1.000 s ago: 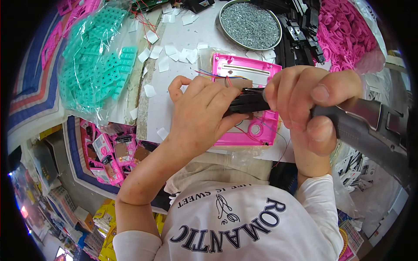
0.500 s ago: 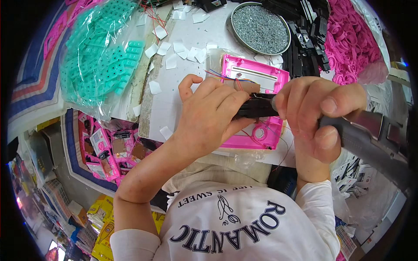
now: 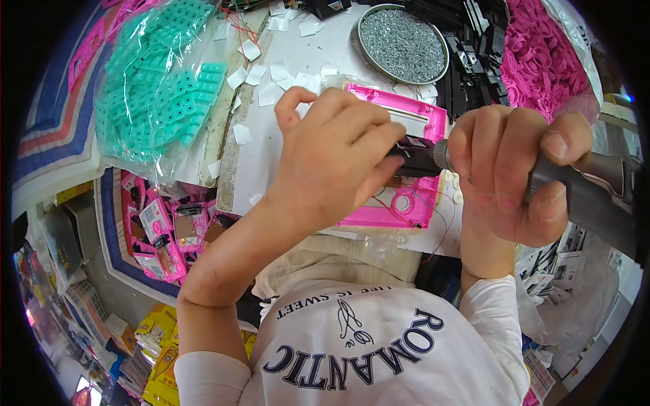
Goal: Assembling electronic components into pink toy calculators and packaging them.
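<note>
In my right hand [image 3: 511, 169] is a dark grey power screwdriver [image 3: 588, 197], its handle pointing off to the right and its knurled front end toward the left. My left hand [image 3: 335, 152] grips a black plastic part [image 3: 420, 159] between thumb and fingers. The screwdriver's front end meets the right end of that part; the exact contact and the bit are hidden. Beneath both hands lies an open pink plastic casing [image 3: 404, 201] with thin wires in it, its middle covered by my left hand.
Beyond the casing stands a round metal dish [image 3: 405, 44] of small screws. Black parts [image 3: 472, 64] and pink pieces [image 3: 545, 57] are heaped at the far right. A bag of turquoise parts [image 3: 159, 95] lies far left, near scattered white paper squares [image 3: 267, 93]. Pink assemblies [image 3: 166, 230] fill a lower-left container.
My left hand has shifted slightly with the black part, which now sits further right. My right hand and the screwdriver have also moved right. The pink casing has stayed about where it was.
</note>
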`<state>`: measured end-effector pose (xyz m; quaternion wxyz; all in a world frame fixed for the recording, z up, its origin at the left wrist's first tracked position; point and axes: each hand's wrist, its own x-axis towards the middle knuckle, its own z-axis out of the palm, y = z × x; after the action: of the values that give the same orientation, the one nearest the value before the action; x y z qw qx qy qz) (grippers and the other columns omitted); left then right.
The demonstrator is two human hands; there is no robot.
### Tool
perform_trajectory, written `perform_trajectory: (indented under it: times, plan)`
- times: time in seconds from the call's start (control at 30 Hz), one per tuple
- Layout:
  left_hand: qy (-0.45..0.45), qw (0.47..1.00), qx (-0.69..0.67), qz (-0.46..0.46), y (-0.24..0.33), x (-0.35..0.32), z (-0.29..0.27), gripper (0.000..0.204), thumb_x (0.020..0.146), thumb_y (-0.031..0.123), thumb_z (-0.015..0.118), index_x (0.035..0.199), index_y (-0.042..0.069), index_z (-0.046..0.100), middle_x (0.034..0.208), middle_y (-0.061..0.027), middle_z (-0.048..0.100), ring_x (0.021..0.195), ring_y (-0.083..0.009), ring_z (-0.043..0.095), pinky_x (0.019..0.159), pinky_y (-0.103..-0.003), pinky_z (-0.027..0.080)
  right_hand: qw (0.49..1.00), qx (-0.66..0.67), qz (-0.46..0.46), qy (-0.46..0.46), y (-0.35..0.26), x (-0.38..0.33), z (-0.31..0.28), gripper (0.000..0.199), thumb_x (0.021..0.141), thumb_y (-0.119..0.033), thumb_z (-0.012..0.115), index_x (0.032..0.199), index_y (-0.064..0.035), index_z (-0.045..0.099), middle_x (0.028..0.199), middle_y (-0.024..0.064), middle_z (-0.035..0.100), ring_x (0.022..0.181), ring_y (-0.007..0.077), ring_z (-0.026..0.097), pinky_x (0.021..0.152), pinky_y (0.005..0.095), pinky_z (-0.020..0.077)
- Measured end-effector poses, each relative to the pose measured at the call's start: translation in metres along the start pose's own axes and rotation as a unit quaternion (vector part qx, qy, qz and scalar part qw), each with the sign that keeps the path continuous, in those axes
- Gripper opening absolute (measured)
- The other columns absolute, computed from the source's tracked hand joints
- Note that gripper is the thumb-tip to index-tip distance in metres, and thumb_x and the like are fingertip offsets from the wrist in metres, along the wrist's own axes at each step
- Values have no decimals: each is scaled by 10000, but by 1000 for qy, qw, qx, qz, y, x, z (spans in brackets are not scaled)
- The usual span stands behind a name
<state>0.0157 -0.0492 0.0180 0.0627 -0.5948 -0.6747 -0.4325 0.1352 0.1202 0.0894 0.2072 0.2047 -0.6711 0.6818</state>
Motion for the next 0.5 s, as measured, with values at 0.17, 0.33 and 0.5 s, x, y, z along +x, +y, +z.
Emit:
perform_trajectory:
  times: [0.17,0.33,0.5]
  plan:
    - [14,998,-63,17,-5,2,6,248,694,106,847,903,153,722,833,32,668,823,-196,604,845,-394,333,999,17,-4,34,-11,-1,4,376,1038,-377,587,1367,-203,537,733,-103,556,634,65,488,652,263,434]
    - [45,986,-155,-46,-3,-4,11,251,687,100,854,891,145,715,842,16,665,821,-190,598,860,-367,354,997,40,9,63,-20,-1,8,377,1014,-403,622,1341,-225,564,742,-117,561,639,50,482,667,251,430]
    - [-7,995,-49,-85,13,-5,-4,386,693,223,880,1040,175,718,918,19,679,906,-194,594,928,-401,318,998,-1,-10,67,-8,-13,6,366,1034,-348,594,1358,-191,528,737,-81,547,632,81,471,656,279,430]
